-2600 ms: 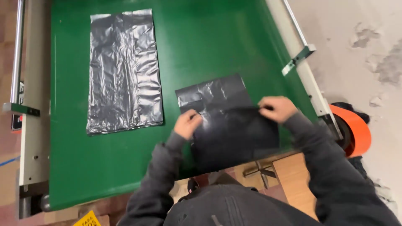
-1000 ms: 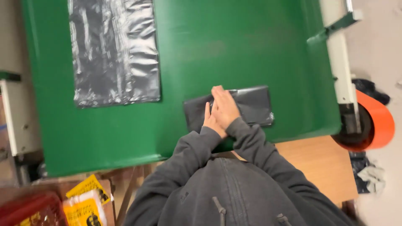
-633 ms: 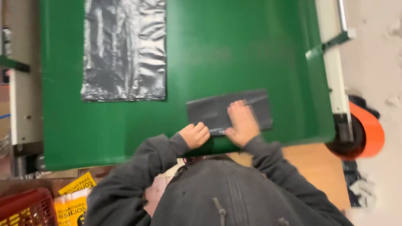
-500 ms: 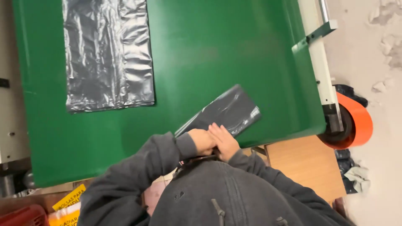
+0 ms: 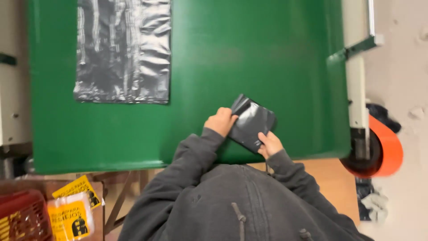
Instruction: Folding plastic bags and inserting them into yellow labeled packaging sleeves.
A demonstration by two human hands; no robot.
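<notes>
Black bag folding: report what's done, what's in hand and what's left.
Done: the bag is already folded to a small packet on the green table. In hand: the left hand and right hand grip its opposite ends. Left: a second bag lies flat, unfolded, at the far left.

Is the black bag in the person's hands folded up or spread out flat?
Folded up. The black bag is a small packet between the left hand and right hand.
</notes>
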